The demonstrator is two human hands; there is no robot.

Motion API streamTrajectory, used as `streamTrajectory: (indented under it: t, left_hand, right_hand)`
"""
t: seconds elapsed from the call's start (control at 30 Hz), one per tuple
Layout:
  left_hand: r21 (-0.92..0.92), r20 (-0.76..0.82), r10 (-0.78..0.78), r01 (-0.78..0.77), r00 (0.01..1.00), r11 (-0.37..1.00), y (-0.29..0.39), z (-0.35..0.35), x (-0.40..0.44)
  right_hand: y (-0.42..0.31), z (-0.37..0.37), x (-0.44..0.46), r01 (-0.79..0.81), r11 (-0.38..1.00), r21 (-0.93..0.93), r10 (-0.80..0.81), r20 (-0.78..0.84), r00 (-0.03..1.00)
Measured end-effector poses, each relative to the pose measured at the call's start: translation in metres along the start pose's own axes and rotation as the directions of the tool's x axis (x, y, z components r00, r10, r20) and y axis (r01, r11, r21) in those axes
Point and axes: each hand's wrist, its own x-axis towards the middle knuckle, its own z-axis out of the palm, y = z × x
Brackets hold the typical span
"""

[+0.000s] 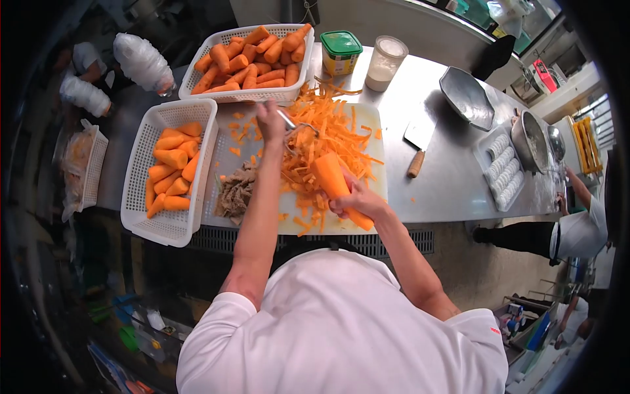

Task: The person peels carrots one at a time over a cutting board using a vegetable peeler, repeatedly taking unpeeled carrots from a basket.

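Observation:
My left hand [270,121] is closed round the handle of a metal peeler [298,127], whose head is over a heap of orange peelings [308,161]. In my right hand [359,199] is a large carrot [335,184], held at a slant over the white cutting board [367,121], its upper end near the peeler but apart from it. A crumpled brown cloth [237,192] lies left of the heap, beside my left forearm. Carrots fill one white basket [295,96] behind my left hand, and several more lie in another white basket [210,141] at the left.
Behind the board stand a green-lidded tub [342,43] and a clear container [386,62]. A cleaver [416,154], a dark tray [467,98], a tray of white pieces [506,201] and a metal bowl [529,141] are to the right. A person [581,230] stands at the table's right end.

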Motion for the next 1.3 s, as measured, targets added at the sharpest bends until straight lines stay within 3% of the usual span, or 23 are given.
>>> streamTrajectory:
  t: [0.03, 0.07, 0.13, 0.17, 0.2, 0.27, 0.3, 0.4, 0.47, 0.53, 0.57, 0.63, 0.67, 0.7, 0.8, 0.83, 0.9, 1.0, 1.07, 1.1, 1.2, 1.23, 1.3]
  left_hand:
    - [-0.043, -0.130, 0.002, -0.007, 0.991, 0.999, 0.002, -0.002, 0.003]
    - [-0.041, -0.128, -0.003, -0.002, 0.992, 0.999, -0.003, 0.001, -0.002]
    - [0.083, 0.042, 0.069, -0.072, 0.997, 0.994, 0.014, 0.021, -0.041]
    - [0.083, 0.150, 0.028, -0.041, 0.988, 0.996, 0.010, 0.032, -0.060]
    - [0.082, 0.150, 0.029, -0.042, 0.988, 0.996, 0.005, 0.031, -0.052]
    - [0.254, 0.019, 0.028, -0.032, 0.999, 0.967, -0.017, 0.020, -0.018]
    - [0.208, -0.128, 0.105, -0.077, 0.986, 0.975, -0.009, 0.013, -0.007]
    - [0.124, -0.026, 0.196, -0.191, 0.980, 0.974, -0.002, 0.014, -0.015]
    - [0.045, 0.048, 0.109, -0.112, 0.993, 0.993, -0.005, 0.027, -0.039]
    - [0.248, 0.087, 0.093, -0.112, 0.992, 0.962, -0.018, 0.026, -0.029]
    - [0.299, -0.047, 0.073, -0.056, 0.996, 0.953, -0.014, 0.014, -0.016]
    - [0.223, -0.057, 0.085, -0.071, 0.995, 0.972, 0.000, 0.012, -0.017]
    - [0.154, -0.071, 0.094, -0.083, 0.993, 0.985, 0.004, 0.010, -0.021]
    - [0.218, 0.036, 0.230, -0.232, 0.973, 0.948, -0.005, 0.022, -0.036]
    - [0.378, 0.102, 0.174, -0.200, 0.979, 0.904, -0.029, 0.023, -0.020]
    - [0.378, 0.010, 0.142, -0.135, 0.990, 0.916, -0.022, 0.012, -0.014]
    - [0.292, 0.005, 0.172, -0.166, 0.985, 0.942, -0.012, 0.018, -0.018]
    - [0.208, 0.058, 0.223, -0.230, 0.973, 0.951, -0.015, 0.030, -0.040]
    - [0.367, 0.057, 0.206, -0.212, 0.977, 0.906, -0.027, 0.028, -0.023]
    - [0.412, -0.080, 0.179, -0.131, 0.981, 0.902, -0.009, 0.022, -0.023]
    - [0.303, -0.024, 0.220, -0.202, 0.975, 0.931, 0.007, 0.026, -0.036]
    - [0.305, 0.080, 0.283, -0.294, 0.956, 0.906, 0.000, 0.037, -0.052]
    - [0.396, 0.055, 0.273, -0.272, 0.961, 0.877, -0.016, 0.031, -0.033]
  right_hand:
    - [-0.002, 0.002, -0.003, 0.001, 1.000, 0.000, -0.001, -0.001, 1.000]
    - [-0.003, 0.005, -0.007, -0.016, 1.000, -0.025, 0.015, -0.022, 1.000]
    - [0.000, 0.006, -0.005, -0.024, 0.999, -0.040, 0.022, -0.047, 0.999]
    - [0.006, 0.004, 0.002, -0.029, 0.998, -0.054, 0.024, -0.085, 0.996]
    - [0.007, 0.002, 0.006, -0.034, 0.997, -0.075, 0.025, -0.120, 0.992]
    - [0.006, 0.004, 0.001, -0.028, 0.989, -0.147, 0.009, -0.127, 0.992]
    - [0.005, 0.005, -0.002, -0.016, 0.976, -0.219, -0.013, -0.132, 0.991]
    - [0.003, 0.010, -0.007, -0.016, 0.971, -0.240, -0.020, -0.149, 0.989]
    - [0.008, 0.011, 0.002, -0.051, 0.955, -0.293, -0.004, -0.185, 0.983]
    - [0.008, 0.011, 0.004, -0.087, 0.930, -0.356, 0.006, -0.220, 0.975]
    - [0.008, 0.014, -0.001, -0.058, 0.912, -0.405, -0.040, -0.228, 0.973]
    - [0.002, 0.012, -0.003, -0.024, 0.886, -0.462, -0.097, -0.237, 0.967]
    - [0.001, 0.012, -0.002, -0.096, 0.848, -0.521, -0.064, -0.280, 0.958]
    - [0.004, 0.014, -0.003, -0.173, 0.805, -0.568, -0.025, -0.323, 0.946]
    - [-0.002, 0.026, 0.001, -0.255, 0.744, -0.617, 0.004, -0.378, 0.926]
    - [0.006, 0.022, 0.000, -0.257, 0.744, -0.617, 0.007, -0.378, 0.926]
    - [0.020, 0.005, 0.001, -0.106, 0.541, -0.834, -0.268, -0.290, 0.919]
    - [0.018, 0.010, 0.009, -0.235, 0.432, -0.871, -0.182, -0.340, 0.923]
    - [0.016, 0.017, 0.005, -0.190, 0.425, -0.885, -0.249, -0.316, 0.916]
    - [0.018, 0.020, 0.001, -0.156, 0.424, -0.892, -0.313, -0.306, 0.899]
    - [0.019, 0.013, -0.001, -0.158, 0.366, -0.917, -0.352, -0.293, 0.889]
    - [0.023, 0.014, -0.003, -0.165, 0.374, -0.913, -0.340, -0.301, 0.891]
    - [0.016, 0.013, 0.006, -0.087, 0.312, -0.946, -0.396, -0.213, 0.893]
